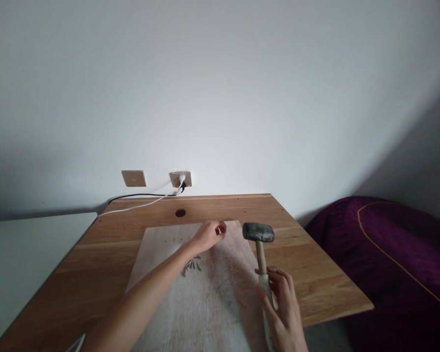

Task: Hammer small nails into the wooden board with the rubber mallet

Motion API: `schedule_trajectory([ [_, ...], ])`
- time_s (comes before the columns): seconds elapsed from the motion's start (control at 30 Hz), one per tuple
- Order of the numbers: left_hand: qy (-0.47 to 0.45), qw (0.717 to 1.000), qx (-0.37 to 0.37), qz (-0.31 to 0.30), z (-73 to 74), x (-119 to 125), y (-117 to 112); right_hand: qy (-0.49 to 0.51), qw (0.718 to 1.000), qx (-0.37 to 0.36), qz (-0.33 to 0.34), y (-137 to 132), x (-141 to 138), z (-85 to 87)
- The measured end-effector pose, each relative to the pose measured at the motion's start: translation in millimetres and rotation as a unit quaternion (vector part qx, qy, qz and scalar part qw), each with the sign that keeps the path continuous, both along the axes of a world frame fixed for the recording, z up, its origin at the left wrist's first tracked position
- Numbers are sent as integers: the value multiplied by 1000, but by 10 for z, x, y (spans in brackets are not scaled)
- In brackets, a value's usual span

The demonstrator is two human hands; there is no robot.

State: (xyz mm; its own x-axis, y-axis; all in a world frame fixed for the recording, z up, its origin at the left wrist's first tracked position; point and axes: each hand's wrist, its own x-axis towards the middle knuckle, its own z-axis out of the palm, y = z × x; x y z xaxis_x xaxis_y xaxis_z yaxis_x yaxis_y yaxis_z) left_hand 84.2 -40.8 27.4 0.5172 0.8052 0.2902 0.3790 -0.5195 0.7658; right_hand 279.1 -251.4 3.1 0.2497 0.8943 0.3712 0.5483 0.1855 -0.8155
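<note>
My right hand (281, 305) is wrapped around the handle of a rubber mallet (258, 232), whose dark head is raised above the right edge of a worn whitish board (205, 308). Near the board's far edge, my left hand (209, 235) has its thumb and fingertips pinched together; whatever is between them is too small to make out. Several loose nails (192, 265) lie in a small pile on the board, partly behind my left forearm. A row of small dark marks (174, 239), perhaps nail heads or holes, runs along the far left part of the board.
The board lies on a wooden table (315, 274) against the wall, with a round cable hole (180, 213). White and black cables run from a wall socket (180, 179) to the left. A white surface (33, 264) adjoins at left; a purple beanbag-like object (388, 254) stands at right.
</note>
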Motion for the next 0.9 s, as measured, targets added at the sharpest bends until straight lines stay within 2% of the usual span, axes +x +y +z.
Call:
schedule_trajectory([
  [0.2, -49, 998, -36, 0, -122, -10, 137, 72, 997, -11, -28, -1, -105, 21],
  [0.37, -88, 995, -51, 0, -184, -55, 172, 104, 994, -26, -14, -9, -120, 52],
  [0.6, -91, 995, -37, -27, -206, -34, 137, 68, 988, -129, 55, -32, -10, 349],
  [0.7, -71, 997, -37, -14, -207, -15, 140, 91, 992, -91, 8, -25, -70, 441],
  [0.8, -53, 998, -41, -5, -217, 1, 149, 112, 992, -54, -35, 10, -137, 463],
  [0.9, -47, 998, -33, -8, -229, 7, 147, 71, 988, -137, -7, 72, -126, 486],
])
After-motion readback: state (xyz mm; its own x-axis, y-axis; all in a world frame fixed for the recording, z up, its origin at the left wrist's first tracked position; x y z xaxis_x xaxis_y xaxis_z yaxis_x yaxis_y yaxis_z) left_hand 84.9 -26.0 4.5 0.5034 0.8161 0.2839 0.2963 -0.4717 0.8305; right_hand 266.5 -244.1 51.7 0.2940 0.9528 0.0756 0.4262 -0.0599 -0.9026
